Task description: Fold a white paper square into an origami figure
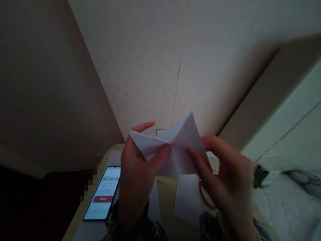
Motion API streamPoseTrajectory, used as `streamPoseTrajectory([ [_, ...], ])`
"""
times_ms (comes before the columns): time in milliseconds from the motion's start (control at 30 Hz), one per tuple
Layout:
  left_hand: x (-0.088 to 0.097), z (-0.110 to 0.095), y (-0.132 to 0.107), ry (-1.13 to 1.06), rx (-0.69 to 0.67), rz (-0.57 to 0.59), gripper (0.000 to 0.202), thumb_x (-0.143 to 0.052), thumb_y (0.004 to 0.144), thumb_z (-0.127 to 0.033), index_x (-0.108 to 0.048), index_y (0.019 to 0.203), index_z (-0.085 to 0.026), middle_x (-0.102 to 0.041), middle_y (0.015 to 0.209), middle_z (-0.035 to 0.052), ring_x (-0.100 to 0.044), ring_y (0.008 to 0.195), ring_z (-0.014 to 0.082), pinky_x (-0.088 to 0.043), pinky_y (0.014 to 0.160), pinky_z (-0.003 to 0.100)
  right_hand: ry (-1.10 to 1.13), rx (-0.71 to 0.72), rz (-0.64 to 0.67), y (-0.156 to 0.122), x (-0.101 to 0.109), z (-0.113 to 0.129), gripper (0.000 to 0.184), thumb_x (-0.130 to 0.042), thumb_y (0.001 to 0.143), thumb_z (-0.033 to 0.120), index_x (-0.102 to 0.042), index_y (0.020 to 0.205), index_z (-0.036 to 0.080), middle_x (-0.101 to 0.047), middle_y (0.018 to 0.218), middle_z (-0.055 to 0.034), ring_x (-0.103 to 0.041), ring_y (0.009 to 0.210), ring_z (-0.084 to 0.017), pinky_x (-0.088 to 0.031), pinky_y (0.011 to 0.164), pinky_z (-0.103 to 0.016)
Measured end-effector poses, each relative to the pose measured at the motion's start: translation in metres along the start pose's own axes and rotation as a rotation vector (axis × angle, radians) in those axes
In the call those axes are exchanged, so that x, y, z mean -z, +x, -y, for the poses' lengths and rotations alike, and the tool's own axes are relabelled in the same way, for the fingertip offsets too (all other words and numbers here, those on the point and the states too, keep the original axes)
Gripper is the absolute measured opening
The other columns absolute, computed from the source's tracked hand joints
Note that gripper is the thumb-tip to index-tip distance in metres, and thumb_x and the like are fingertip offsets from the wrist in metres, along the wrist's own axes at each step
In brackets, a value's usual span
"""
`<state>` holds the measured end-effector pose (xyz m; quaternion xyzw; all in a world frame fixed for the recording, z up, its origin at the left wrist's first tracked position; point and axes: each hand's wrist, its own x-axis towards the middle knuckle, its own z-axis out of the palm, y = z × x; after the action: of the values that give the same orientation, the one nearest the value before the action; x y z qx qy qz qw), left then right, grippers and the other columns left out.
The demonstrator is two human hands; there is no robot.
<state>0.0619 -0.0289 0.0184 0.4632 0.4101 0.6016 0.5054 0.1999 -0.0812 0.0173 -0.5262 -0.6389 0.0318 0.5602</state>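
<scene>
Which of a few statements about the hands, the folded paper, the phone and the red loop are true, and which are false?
1. The left hand and the right hand both hold the folded paper. True.
2. The folded paper lies flat on the table. False: it is held up above it.
3. The phone has a lit screen. True.
4. The phone is beside the right hand. False: it is beside the left.
5. The red loop appears near the right hand. True.

Creased white paper (188,135), corner upward
</scene>
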Motion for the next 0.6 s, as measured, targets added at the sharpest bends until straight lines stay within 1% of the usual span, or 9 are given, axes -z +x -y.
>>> streamPoseTrajectory([
  [67,-0.001,0.001,0.001,-0.009,-0.022,-0.004,0.05,-0.086,0.067,-0.011,-0.064,0.109,-0.026,-0.074,0.073,-0.008,-0.073,0.063,0.0167,-0.058,0.055,0.023,-0.016,0.045,-0.006,0.001,-0.002,-0.001,0.016,-0.065,0.097,0.016,-0.066,0.084,0.026,-0.071,0.078,0.0042,-0.063,0.069,-0.014,-0.051,0.066,-0.025],
  [167,-0.003,0.0,0.001,-0.034,-0.016,-0.047,0.051,-0.087,0.065,-0.009,-0.064,0.107,-0.025,-0.077,0.08,-0.007,-0.076,0.071,0.0165,-0.06,0.061,0.022,0.003,0.099,0.021,0.0,-0.004,-0.001,0.017,-0.063,0.097,0.013,-0.071,0.098,0.027,-0.08,0.096,0.0019,-0.072,0.083,-0.017,-0.058,0.076,-0.028],
  [233,-0.004,0.0,0.0,-0.078,-0.022,-0.08,0.052,-0.089,0.062,-0.008,-0.065,0.105,-0.025,-0.077,0.08,-0.0072,-0.076,0.074,0.0156,-0.06,0.064,0.021,0.029,0.121,0.046,-0.001,-0.004,-0.001,0.023,-0.062,0.098,0.012,-0.074,0.106,0.029,-0.082,0.11,0.0013,-0.075,0.092,-0.02,-0.06,0.083,-0.032],
  [333,-0.006,0.001,0.0,-0.153,-0.029,-0.128,0.056,-0.091,0.059,-0.005,-0.067,0.106,-0.024,-0.075,0.072,-0.0104,-0.072,0.067,0.0117,-0.058,0.06,0.016,0.071,0.141,0.109,-0.003,-0.004,0.0,0.028,-0.061,0.098,0.013,-0.074,0.117,0.031,-0.08,0.123,0.0009,-0.076,0.104,-0.021,-0.061,0.092,-0.035],
  [400,-0.007,0.003,0.0,-0.181,-0.035,-0.15,0.058,-0.092,0.058,-0.004,-0.067,0.106,-0.024,-0.071,0.065,-0.0126,-0.066,0.058,0.0092,-0.054,0.054,0.013,0.092,0.173,0.132,-0.003,-0.005,0.0,0.03,-0.062,0.098,0.013,-0.072,0.122,0.029,-0.08,0.126,-0.001,-0.075,0.11,-0.021,-0.061,0.097,-0.035],
  [467,-0.008,0.006,-0.001,-0.213,-0.083,-0.183,0.055,-0.093,0.06,-0.007,-0.069,0.106,-0.024,-0.068,0.059,-0.0125,-0.062,0.052,0.0081,-0.05,0.049,0.013,0.099,0.242,0.118,-0.003,-0.006,0.0,0.03,-0.062,0.098,0.014,-0.072,0.124,0.025,-0.08,0.126,-0.0044,-0.075,0.114,-0.021,-0.061,0.099,-0.035],
  [533,-0.008,0.009,-0.001,-0.255,-0.137,-0.206,0.052,-0.093,0.062,-0.012,-0.071,0.108,-0.023,-0.07,0.061,-0.0104,-0.062,0.052,0.0086,-0.051,0.049,0.014,0.093,0.318,0.093,-0.003,-0.007,0.0,0.029,-0.062,0.099,0.015,-0.071,0.126,0.019,-0.079,0.127,-0.0083,-0.074,0.116,-0.02,-0.061,0.101,-0.033],
  [600,-0.008,0.011,-0.002,-0.296,-0.165,-0.218,0.051,-0.093,0.064,-0.015,-0.073,0.109,-0.024,-0.074,0.067,-0.0077,-0.066,0.056,0.0097,-0.053,0.054,0.015,0.079,0.366,0.091,-0.003,-0.008,0.0,0.029,-0.061,0.099,0.015,-0.071,0.126,0.012,-0.079,0.129,-0.0119,-0.073,0.119,-0.018,-0.059,0.105,-0.03],
])
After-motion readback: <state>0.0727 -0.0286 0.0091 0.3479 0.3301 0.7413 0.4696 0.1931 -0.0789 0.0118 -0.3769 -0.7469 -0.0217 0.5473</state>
